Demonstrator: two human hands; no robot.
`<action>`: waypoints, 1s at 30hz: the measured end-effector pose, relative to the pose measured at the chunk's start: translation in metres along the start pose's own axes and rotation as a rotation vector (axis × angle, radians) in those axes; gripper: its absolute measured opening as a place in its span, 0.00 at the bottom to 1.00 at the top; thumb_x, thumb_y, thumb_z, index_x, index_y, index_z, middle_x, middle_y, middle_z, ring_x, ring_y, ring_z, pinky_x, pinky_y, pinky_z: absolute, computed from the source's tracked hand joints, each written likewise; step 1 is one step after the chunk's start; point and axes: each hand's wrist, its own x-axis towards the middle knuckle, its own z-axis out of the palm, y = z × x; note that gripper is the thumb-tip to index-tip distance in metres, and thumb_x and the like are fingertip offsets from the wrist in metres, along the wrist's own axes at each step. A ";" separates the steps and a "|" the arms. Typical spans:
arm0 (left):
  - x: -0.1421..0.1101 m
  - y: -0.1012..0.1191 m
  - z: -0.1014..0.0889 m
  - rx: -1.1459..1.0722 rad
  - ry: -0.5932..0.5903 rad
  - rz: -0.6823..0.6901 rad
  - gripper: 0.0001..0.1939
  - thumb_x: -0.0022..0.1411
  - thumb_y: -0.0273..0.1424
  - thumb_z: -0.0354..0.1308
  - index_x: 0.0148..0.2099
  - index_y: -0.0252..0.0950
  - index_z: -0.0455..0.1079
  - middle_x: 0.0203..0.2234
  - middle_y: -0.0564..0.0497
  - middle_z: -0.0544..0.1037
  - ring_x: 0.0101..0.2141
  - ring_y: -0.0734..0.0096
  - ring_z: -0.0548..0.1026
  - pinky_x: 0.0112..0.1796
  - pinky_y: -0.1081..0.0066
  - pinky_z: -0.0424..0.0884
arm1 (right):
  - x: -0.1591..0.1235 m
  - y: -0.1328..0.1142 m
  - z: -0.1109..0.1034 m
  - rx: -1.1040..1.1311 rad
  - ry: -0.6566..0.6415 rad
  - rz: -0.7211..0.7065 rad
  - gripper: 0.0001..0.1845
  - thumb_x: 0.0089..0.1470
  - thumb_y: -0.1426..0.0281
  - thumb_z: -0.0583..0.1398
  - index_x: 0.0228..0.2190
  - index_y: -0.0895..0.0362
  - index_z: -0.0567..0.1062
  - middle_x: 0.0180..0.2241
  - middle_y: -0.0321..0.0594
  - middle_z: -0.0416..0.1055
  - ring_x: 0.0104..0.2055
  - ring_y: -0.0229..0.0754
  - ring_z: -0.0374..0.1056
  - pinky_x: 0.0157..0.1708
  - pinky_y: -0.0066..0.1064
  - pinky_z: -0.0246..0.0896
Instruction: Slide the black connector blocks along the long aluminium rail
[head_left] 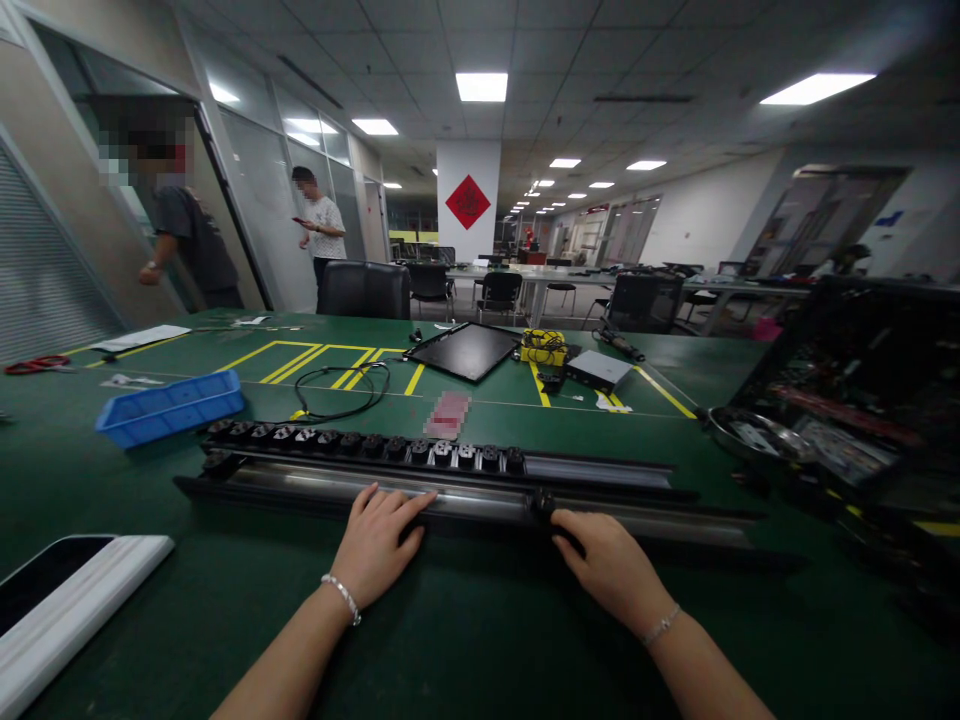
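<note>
The left hand (pixel 379 540) lies spread on the front rail (pixel 300 485) on the counter (pixel 480 640); at the black socket module (pixel 542 502) in its channel, the right hand (pixel 611 565) curls, pinch unclear. Uneven pressure could skew the module. Elbow room borders the rail's near edge; a metal bowl (pixel 721 440) limits the right.
</note>
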 end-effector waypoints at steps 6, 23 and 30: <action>0.000 0.000 0.000 0.006 -0.006 -0.002 0.22 0.58 0.30 0.50 0.55 0.51 0.61 0.33 0.55 0.72 0.39 0.68 0.69 0.54 0.54 0.48 | -0.007 0.005 0.006 -0.044 0.078 -0.058 0.14 0.54 0.72 0.51 0.42 0.53 0.70 0.34 0.39 0.72 0.36 0.40 0.67 0.37 0.34 0.57; 0.000 0.001 -0.001 0.009 -0.005 0.001 0.22 0.58 0.29 0.50 0.55 0.51 0.61 0.34 0.56 0.72 0.40 0.68 0.69 0.54 0.54 0.48 | -0.005 0.007 0.008 -0.065 0.120 -0.078 0.13 0.53 0.71 0.52 0.39 0.54 0.72 0.31 0.39 0.72 0.33 0.39 0.67 0.35 0.32 0.58; 0.000 0.001 -0.001 0.020 0.004 0.005 0.22 0.58 0.30 0.51 0.55 0.51 0.61 0.33 0.56 0.72 0.39 0.68 0.69 0.53 0.55 0.49 | -0.005 0.007 0.010 -0.042 0.138 -0.081 0.12 0.53 0.71 0.52 0.39 0.54 0.71 0.31 0.39 0.72 0.33 0.39 0.66 0.35 0.33 0.57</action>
